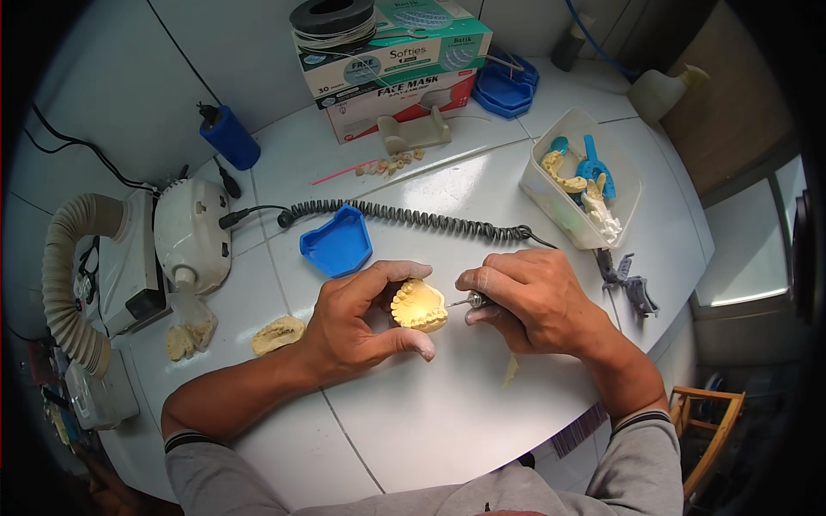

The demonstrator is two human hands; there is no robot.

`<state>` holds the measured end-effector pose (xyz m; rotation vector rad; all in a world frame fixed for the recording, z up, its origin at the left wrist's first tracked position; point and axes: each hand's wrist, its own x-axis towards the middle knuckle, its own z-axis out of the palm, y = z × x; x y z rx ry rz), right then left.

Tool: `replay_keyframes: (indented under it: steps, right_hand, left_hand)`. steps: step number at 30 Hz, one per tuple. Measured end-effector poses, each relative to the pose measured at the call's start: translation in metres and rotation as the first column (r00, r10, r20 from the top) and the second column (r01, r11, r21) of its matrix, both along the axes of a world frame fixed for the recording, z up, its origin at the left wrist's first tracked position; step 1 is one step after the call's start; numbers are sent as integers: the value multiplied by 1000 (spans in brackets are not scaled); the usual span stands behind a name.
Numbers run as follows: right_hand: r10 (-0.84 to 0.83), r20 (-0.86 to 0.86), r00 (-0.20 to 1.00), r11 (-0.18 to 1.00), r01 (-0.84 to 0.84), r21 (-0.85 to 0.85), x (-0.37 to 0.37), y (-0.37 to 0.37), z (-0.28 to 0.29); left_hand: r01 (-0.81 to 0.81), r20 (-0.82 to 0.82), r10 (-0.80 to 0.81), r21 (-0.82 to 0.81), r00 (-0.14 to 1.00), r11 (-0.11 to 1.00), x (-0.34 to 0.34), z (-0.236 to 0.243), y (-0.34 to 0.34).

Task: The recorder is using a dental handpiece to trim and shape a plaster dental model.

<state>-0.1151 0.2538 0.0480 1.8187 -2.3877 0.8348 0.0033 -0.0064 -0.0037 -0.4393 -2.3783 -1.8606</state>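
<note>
Left hand (344, 322): curled around the yellow dental cast (420, 303), gripping it, thumb on the near side.
Right hand (533, 299): closed on a rotary handpiece (478, 299), its bur (459, 303) pointing left.
Yellow dental cast: between both hands, bur at its right edge; contact unclear.
Blue angular tray (337, 247): just beyond the left hand.
Plastic tub (552, 218): far right, holding blue impression trays (594, 163).

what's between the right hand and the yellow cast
The slim metal tip of the tool, pointing from the right hand toward the cast, in the head view; whether it touches is unclear.
</note>
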Motion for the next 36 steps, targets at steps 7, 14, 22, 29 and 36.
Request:
replay_keyframes:
  steps: [7, 14, 22, 29, 36]
  right_hand:
    - [-22, 34, 999, 998, 24, -53, 1, -2, -6]
    - [-58, -8, 998, 998, 58, 20, 5, 0, -3]
    - [-92, -108, 990, 996, 93, 1, 8, -3, -10]
    - [-83, -134, 987, 996, 87, 19, 9, -4, -12]
    - [-115, -129, 985, 992, 121, 40, 9, -4, -11]
  left_hand:
    - [47, 79, -45, -26, 996, 999, 1, 5, -2]
    - [55, 68, -51, -65, 996, 996, 1, 6, -1]
    - [27, -56, -29, -40, 998, 999, -1, -2, 2]
    - [15, -84, -18, -38, 996, 999, -2, -2, 4]
    - [-1, -46, -2, -51, 999, 999, -2, -2, 3]
